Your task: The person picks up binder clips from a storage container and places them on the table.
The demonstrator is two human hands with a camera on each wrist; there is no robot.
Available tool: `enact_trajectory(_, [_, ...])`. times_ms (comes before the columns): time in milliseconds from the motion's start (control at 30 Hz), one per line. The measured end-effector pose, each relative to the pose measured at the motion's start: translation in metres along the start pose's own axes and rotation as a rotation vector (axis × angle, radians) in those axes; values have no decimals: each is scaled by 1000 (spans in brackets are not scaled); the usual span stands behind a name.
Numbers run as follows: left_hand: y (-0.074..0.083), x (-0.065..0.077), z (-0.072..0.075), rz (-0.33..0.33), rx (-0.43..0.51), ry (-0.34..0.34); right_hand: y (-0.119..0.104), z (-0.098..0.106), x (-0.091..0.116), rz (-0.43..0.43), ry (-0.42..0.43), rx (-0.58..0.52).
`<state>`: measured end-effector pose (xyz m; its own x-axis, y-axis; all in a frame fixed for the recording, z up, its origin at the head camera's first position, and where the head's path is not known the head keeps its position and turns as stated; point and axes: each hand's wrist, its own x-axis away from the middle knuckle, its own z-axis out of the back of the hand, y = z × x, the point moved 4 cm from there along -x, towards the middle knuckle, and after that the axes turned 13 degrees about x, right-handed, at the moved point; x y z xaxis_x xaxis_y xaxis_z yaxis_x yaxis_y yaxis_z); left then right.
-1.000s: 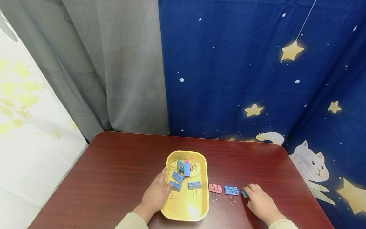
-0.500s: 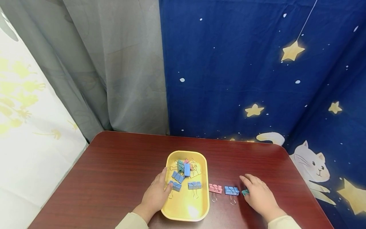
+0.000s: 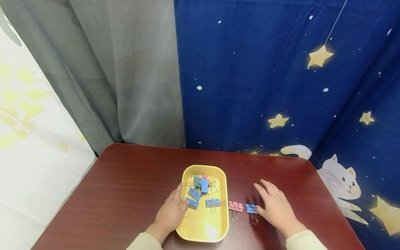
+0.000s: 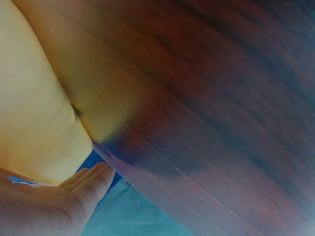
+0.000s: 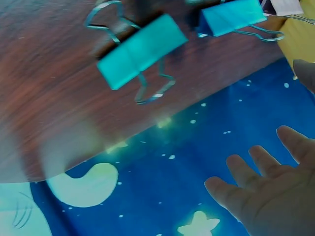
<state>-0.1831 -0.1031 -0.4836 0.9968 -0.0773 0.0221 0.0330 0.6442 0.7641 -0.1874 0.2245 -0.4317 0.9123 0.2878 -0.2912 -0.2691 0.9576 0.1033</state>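
Observation:
My left hand (image 3: 169,213) holds the left rim of a yellow tray (image 3: 203,225), thumb over the rim inside and fingers along the outer wall. In the left wrist view these fingers (image 4: 93,182) lie straight beside the tray. My right hand (image 3: 276,210) hovers with spread fingers, holding nothing, its thumb overlapping a blue binder clip (image 3: 251,208). A pink binder clip (image 3: 235,206) lies between that clip and the tray. A green binder clip (image 5: 142,51) lies on the table, hidden by the hand in the head view.
Several binder clips lie in the tray, among them a blue one (image 3: 213,202) and a green one (image 3: 197,181). The reddish-brown table (image 3: 131,187) backs onto a grey curtain (image 3: 147,76) and a blue starry curtain (image 3: 243,76).
My right hand has let go of the green binder clip, lifted and moved left toward the blue one, its fingers spreading. The left hand and the tray have stayed put.

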Motion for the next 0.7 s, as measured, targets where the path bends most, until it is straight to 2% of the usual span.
enact_trajectory(433, [-2,0,-1,8,-13,1,-31,5,-15,54,-20,-82])
enact_trajectory(700, [-1,0,-1,-1,-16,6,-58,10,-24,96,-33,-176])
